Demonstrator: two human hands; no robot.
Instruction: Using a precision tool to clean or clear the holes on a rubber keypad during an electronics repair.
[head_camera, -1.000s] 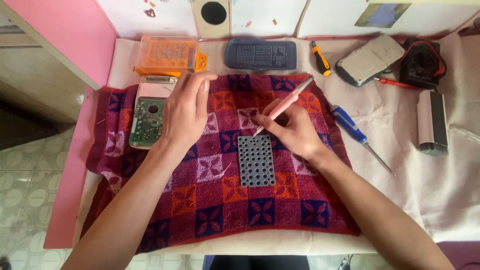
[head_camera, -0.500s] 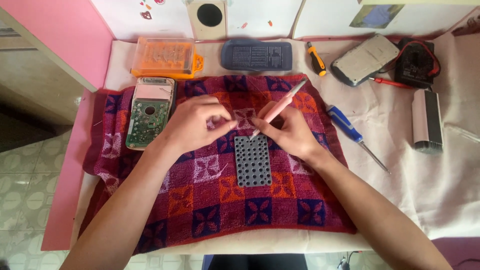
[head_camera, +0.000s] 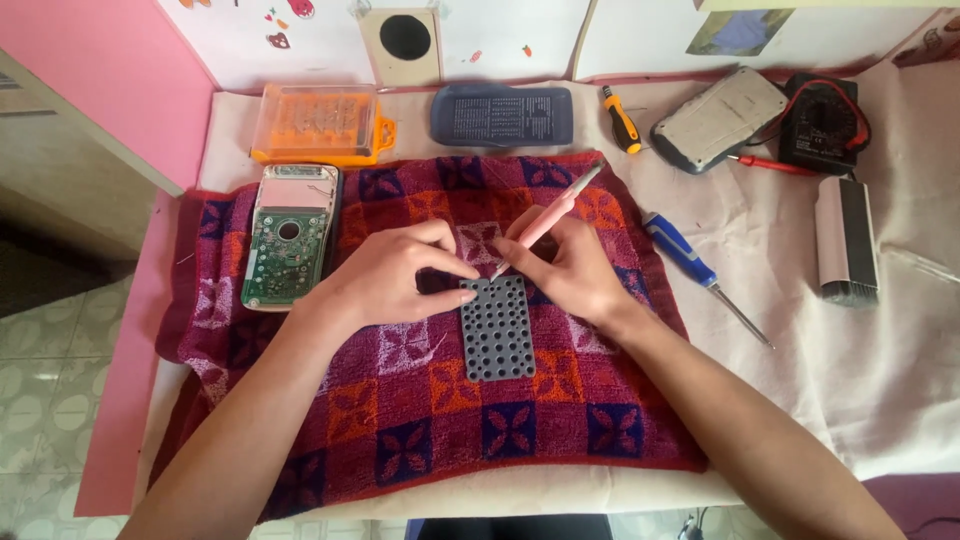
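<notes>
A grey rubber keypad mat (head_camera: 497, 328) with rows of round bumps lies on a purple and orange patterned towel (head_camera: 420, 400). My left hand (head_camera: 395, 273) rests on the towel, its fingertips touching the mat's top left corner. My right hand (head_camera: 565, 265) grips a pink pen-like tool (head_camera: 550, 217), whose tip points down at the mat's top edge. An opened device with a green circuit board (head_camera: 289, 240) lies to the left of my left hand.
Along the back are an orange bit case (head_camera: 318, 123), a dark grey calculator cover (head_camera: 503, 113), a yellow-handled screwdriver (head_camera: 621, 119), a grey case shell (head_camera: 717, 118) and a black multimeter (head_camera: 823, 124). A blue screwdriver (head_camera: 700, 274) and a grey box (head_camera: 845, 240) lie on the right.
My left hand moved from near the circuit board rightward to the keypad mat's top corner. My right hand with the pink tool stayed almost in place.
</notes>
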